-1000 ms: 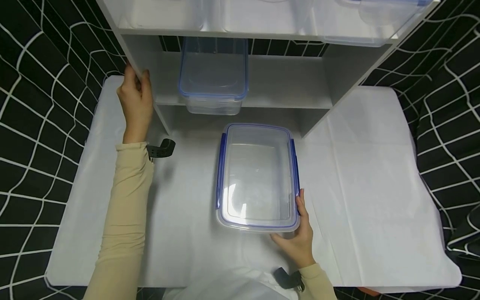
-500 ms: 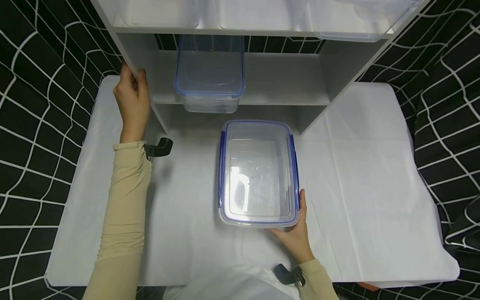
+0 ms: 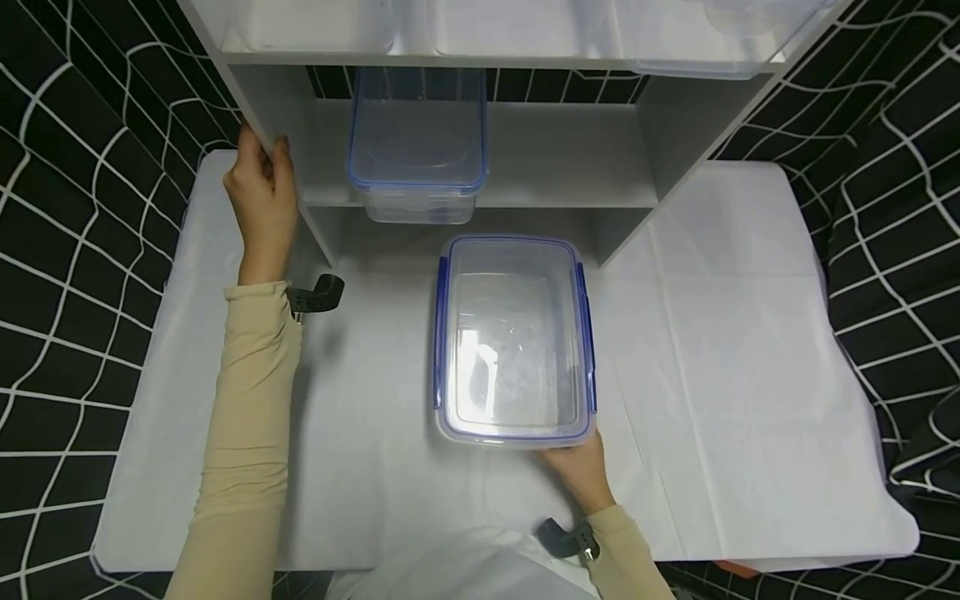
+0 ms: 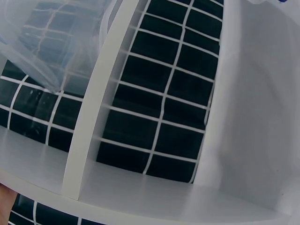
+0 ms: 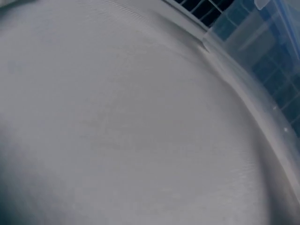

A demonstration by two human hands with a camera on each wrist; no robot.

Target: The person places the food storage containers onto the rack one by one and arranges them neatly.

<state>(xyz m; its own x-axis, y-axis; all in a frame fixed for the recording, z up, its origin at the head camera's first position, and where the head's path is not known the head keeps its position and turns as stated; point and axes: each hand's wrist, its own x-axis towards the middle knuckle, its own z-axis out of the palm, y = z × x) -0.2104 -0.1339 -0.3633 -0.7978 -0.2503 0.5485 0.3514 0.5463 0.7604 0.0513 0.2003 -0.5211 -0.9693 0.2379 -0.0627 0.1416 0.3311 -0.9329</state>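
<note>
My left hand (image 3: 262,200) holds the front edge of the white shelf unit's left side panel (image 3: 258,104), thumb on the inner side. A large clear food container (image 3: 517,342) with a clear lid and blue side clips stands before the unit's lower opening. At its near right corner is my right hand (image 3: 581,467); the fingers are hidden by the container, so I cannot tell how they lie. A smaller clear container (image 3: 418,142) with a blue-rimmed lid sits on the middle shelf, its front jutting over the edge. The right wrist view shows clear plastic (image 5: 262,51) at the upper right.
More clear containers (image 3: 495,25) stand on the upper shelf (image 3: 450,61). The middle shelf's board (image 3: 570,158) shows right of the smaller container. White cloth (image 3: 750,375) covers the table. Black wall with white netting (image 3: 75,333) borders both sides.
My right hand has shifted inward, and its fingers, seen before along the container's right side, are now hidden by it. The large container sits slightly farther forward. My left hand stays on the panel.
</note>
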